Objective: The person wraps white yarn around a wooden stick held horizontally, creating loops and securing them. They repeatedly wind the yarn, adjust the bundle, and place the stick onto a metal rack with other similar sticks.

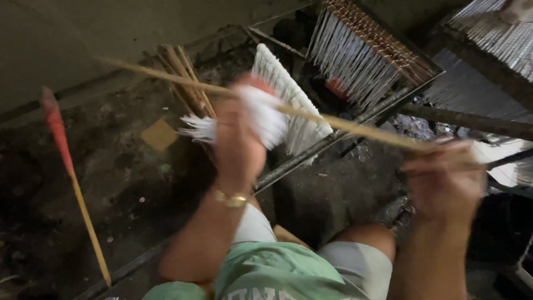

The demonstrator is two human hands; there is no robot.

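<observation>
My left hand grips white fluff on the thin, bendy stick; my right hand pinches its end.

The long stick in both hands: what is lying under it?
Under the long stick lie white strands on a metal rack. The left hand covers part of the strands.

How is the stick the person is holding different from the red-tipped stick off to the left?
The held stick is gripped by both the left hand and right hand, nearly level in the air; the red-tipped stick lies untouched on the dark floor, slanting steeply. The held stick carries a white coating where the left hand wraps it; the other has a red coating at its upper end. Both are thin, pale wooden sticks.
</observation>
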